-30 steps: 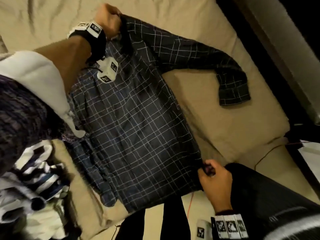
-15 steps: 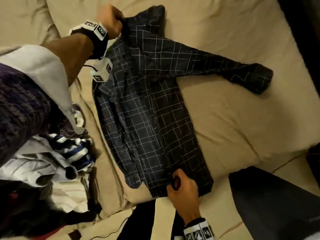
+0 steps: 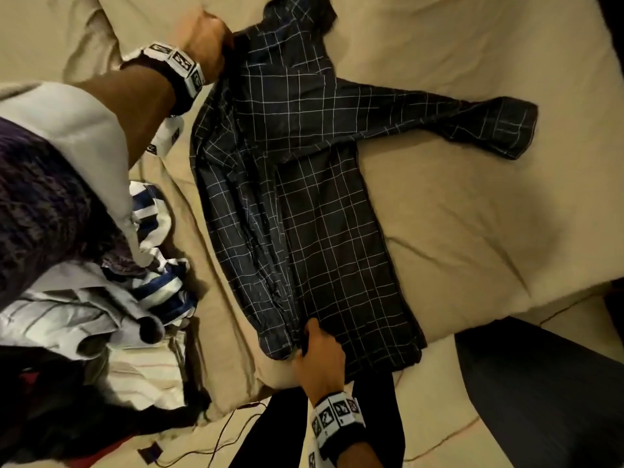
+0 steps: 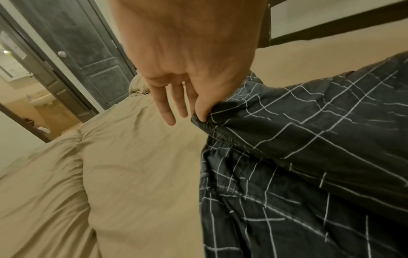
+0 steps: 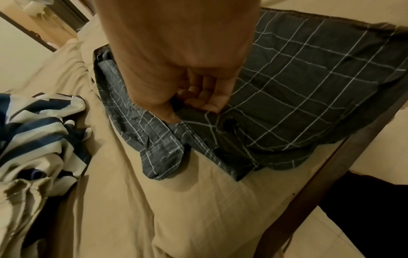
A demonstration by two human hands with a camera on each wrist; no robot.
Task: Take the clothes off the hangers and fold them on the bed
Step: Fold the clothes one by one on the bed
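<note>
Beige duvet (image 3: 472, 231): covers the bed, soft and creased, with puffed quilted sections and a seam running out past the left hand (image 3: 206, 38).

Checked shirt (image 3: 320, 214): dark grey with a thin white grid, lying flat on the duvet between the two hands, one side folded inward over the body. One sleeve stretches out across the duvet well to the right of the left hand, cuff at the far end; the other sleeve's cuff lies just left of the right hand (image 3: 319, 356).

Left hand: pinches a shoulder-side edge of the shirt between thumb and forefinger; in the left wrist view the remaining fingers (image 4: 167, 104) hang straight and loose, off the cloth.

Right hand: fingers curled, thumb pressed down, gripping a fold at the shirt's hem close to the near edge of the bed.

Clothes pile (image 3: 101, 298): blue-and-white striped cloth and pale garments, heaped on the duvet well left of the right hand.

Bed frame (image 5: 320, 174): dark wood rail along the mattress edge, just right of the right hand.

Floor (image 3: 439, 417): pale, beside the bed below the right hand, with a thin cable (image 3: 223, 434) trailing over it.

Door (image 4: 73, 57): dark, panelled, round knob, beyond the left hand; beside it, an opening onto a lit room with a basin (image 4: 42, 99).
</note>
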